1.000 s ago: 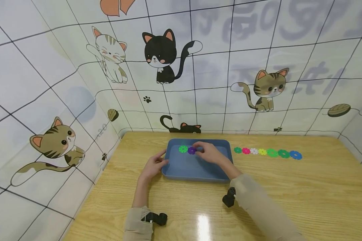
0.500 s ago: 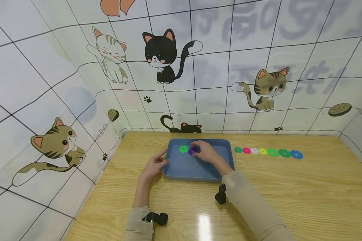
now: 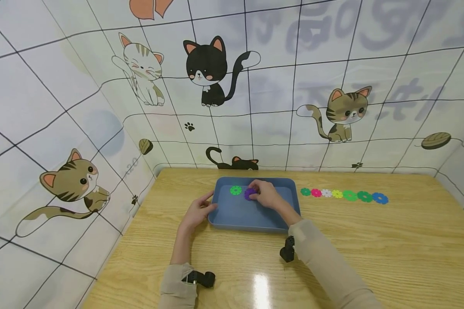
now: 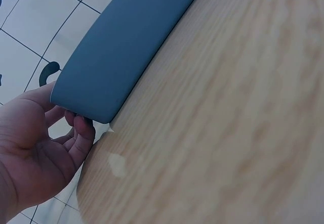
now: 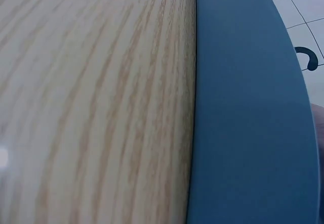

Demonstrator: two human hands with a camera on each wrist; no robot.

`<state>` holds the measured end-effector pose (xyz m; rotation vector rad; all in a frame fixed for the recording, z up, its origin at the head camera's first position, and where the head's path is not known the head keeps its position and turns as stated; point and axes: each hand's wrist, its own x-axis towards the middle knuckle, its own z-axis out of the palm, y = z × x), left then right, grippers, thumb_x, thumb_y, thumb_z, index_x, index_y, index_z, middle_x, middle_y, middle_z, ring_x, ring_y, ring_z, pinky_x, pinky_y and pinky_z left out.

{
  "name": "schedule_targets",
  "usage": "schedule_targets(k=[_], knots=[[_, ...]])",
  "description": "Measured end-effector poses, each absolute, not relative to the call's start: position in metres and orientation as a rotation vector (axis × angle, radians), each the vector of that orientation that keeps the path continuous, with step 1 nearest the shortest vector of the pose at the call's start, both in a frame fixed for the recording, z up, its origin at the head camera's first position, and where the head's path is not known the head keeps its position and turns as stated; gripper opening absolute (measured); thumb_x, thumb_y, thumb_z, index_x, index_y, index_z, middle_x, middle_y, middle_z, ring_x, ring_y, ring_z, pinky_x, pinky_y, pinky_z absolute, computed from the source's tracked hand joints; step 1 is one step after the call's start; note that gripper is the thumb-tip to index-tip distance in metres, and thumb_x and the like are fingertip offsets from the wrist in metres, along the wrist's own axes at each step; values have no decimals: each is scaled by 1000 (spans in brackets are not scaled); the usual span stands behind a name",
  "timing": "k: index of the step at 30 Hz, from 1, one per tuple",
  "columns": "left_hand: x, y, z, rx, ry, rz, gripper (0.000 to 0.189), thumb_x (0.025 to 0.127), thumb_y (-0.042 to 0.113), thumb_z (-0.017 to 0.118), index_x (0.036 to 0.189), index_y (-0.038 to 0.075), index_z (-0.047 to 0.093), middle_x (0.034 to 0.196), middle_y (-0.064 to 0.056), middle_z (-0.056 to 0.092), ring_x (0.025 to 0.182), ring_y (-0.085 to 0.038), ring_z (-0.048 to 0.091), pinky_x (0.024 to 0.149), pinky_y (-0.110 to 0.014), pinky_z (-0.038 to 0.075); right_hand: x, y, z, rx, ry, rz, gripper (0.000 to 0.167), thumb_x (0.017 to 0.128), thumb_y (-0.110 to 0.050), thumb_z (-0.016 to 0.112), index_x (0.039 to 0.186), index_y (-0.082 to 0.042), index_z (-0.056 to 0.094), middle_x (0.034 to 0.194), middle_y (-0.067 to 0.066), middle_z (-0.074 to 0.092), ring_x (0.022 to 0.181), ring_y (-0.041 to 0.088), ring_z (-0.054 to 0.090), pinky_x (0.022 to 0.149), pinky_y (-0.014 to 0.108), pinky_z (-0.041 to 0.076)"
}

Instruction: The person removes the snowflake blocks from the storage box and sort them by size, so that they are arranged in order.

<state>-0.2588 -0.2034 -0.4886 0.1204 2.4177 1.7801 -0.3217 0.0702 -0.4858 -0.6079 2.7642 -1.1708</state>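
A shallow blue tray (image 3: 232, 216) lies on the wooden table. My left hand (image 3: 196, 213) holds its left end, thumb over the rim and fingers curled against the outer wall (image 4: 114, 52) in the left wrist view. Inside the tray, my right hand (image 3: 267, 195) pinches a purple flower-shaped plastic disc (image 3: 248, 194) between thumb and fingers, which hide part of it. To the left of that disc lies a bright green notched disc (image 3: 236, 190). In the right wrist view the tray's front wall (image 5: 248, 107) covers nearly all of the right hand.
Right of the tray, a row of several flower discs runs along the table (image 3: 332, 240), from a small dark green one (image 3: 306, 192) through pink, white and yellow to a larger blue one (image 3: 380, 198). A cat-patterned wall covering (image 3: 274, 128) stands behind the table.
My right hand has closed on the purple disc and drawn it slightly right, widening the gap to the green disc. The left hand stays at the tray's end.
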Motion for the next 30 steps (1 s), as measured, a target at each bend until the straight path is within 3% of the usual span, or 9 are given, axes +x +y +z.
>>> schedule_targets(k=[7,14,21,27,30], knots=[[-252,-202,-476,139,2400,1760,60,97,4,66,151,-2,42,98,-16,61,77,-21,51,63,-27,44,-319,83,-484,-581,2673,-1384,19,97,-3,66,114,3,67,92,11,68,73,19,66,63,31,55],[-265,-206,-503,133,2454,1787,58,96,8,68,151,4,47,97,-13,61,76,-16,50,60,-25,43,-313,96,-483,-531,2611,-1511,19,96,-8,69,112,3,65,93,12,70,73,22,70,64,33,57],[-265,-206,-506,107,2462,1783,57,96,11,69,150,9,50,97,-12,62,74,-14,51,60,-24,43,-308,112,-482,-520,2628,-1547,16,97,-9,68,107,2,64,92,12,69,74,22,72,68,35,58],[-250,-200,-478,138,2422,1772,58,97,5,66,150,-2,45,97,-16,61,77,-19,52,61,-25,43,-302,129,-478,-530,2579,-1632,12,98,-3,64,105,6,62,90,17,69,77,29,72,71,39,59],[-255,-202,-483,114,2415,1767,59,96,5,67,151,0,44,98,-15,60,78,-19,52,62,-25,44,-300,139,-475,-523,2550,-1690,11,99,0,62,105,8,61,89,19,70,78,33,71,72,42,59]])
